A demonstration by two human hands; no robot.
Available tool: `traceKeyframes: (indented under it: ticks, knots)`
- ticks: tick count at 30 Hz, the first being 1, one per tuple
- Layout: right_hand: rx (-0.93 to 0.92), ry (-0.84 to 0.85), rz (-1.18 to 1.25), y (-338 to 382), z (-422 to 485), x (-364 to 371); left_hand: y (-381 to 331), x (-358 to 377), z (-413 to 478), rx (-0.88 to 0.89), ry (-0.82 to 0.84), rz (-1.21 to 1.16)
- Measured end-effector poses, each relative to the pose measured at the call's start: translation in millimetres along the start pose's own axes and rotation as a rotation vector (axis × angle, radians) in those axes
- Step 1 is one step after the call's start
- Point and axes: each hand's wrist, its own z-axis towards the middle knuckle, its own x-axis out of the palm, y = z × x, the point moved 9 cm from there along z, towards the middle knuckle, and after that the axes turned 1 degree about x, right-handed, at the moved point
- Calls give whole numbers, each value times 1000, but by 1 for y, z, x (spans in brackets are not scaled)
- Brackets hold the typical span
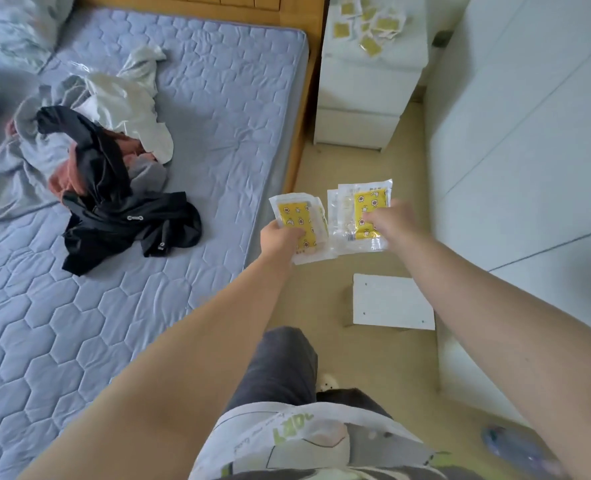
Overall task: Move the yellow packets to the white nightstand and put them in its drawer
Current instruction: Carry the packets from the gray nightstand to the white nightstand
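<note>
My left hand grips a small stack of yellow packets in clear wrappers, held out over the floor beside the bed. My right hand grips another stack of yellow packets just to the right of the first. Ahead stands the white nightstand with both drawer fronts closed. Several more yellow packets lie scattered on its top.
A bed with a blue quilted mattress fills the left, with a pile of clothes on it. A white wardrobe lines the right. A white board lies on the floor between me and the nightstand.
</note>
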Motion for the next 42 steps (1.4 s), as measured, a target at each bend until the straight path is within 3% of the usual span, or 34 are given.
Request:
traceKeyframes:
  ticks: [16, 30, 36, 42]
  knots:
    - [90, -64, 90, 274, 327, 15, -303, 158, 328, 29, 106, 160]
    - [147, -124, 129, 393, 650, -54, -446, 379, 574, -71, 57, 237]
    - [217, -172, 79, 439, 811, -92, -497, 482, 682, -119, 33, 403]
    - [246, -178, 65, 468, 942, -87, -531, 548, 765, -41, -27, 354]
